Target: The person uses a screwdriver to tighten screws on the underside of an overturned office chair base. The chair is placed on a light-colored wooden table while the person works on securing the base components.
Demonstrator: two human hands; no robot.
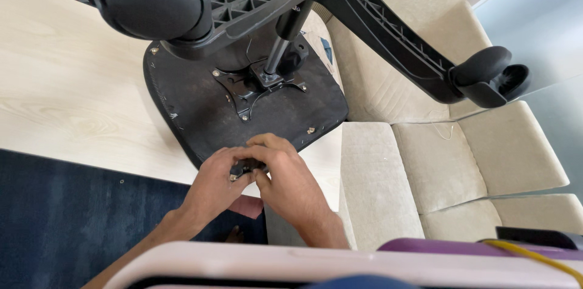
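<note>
Two hands, the left hand [214, 184] and the right hand [285, 175], are curling their fingers tightly together around one small dark part [243, 170] (mostly hidden) at the near edge of one upturned chair seat [194, 104], while two casters [155, 0] are showing, others being cut off.

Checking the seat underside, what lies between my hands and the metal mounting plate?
In the head view, only bare black seat underside separates the hands from the mounting plate.
</note>
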